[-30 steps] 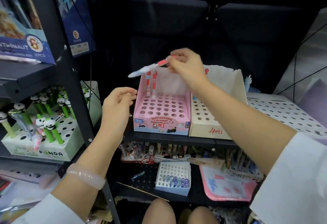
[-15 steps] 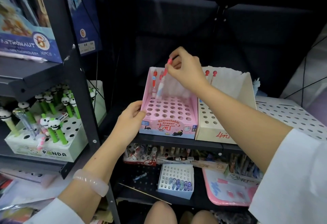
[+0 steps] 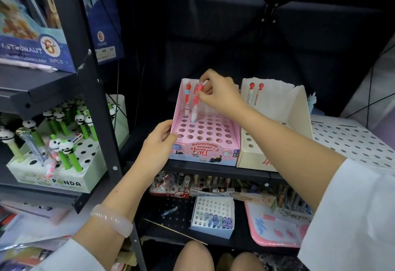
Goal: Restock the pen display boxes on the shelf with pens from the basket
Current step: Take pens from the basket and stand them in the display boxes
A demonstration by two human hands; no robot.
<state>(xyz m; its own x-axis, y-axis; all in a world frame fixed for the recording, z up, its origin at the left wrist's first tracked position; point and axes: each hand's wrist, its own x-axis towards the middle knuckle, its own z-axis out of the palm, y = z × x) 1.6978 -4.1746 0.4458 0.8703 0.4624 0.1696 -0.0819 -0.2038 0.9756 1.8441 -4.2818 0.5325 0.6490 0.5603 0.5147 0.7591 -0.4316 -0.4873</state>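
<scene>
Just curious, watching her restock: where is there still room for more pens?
Most holes of the pink display box are free, in front of its two back-left pens. The cream box beside it also looks mostly free. The panda box is crowded.

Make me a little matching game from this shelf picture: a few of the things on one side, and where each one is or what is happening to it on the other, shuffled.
Things:
1. pink display box
2. cream display box
3. panda pens
4. red-capped pen

States:
A. pinched at its top by the right hand, tip down at a hole
B. standing in a green-and-white box on the neighbouring shelf to the left
C. steadied at its left side by the left hand
D. to the right of the pink one, with two pens at its back

Pairs: 1-C, 2-D, 3-B, 4-A
</scene>
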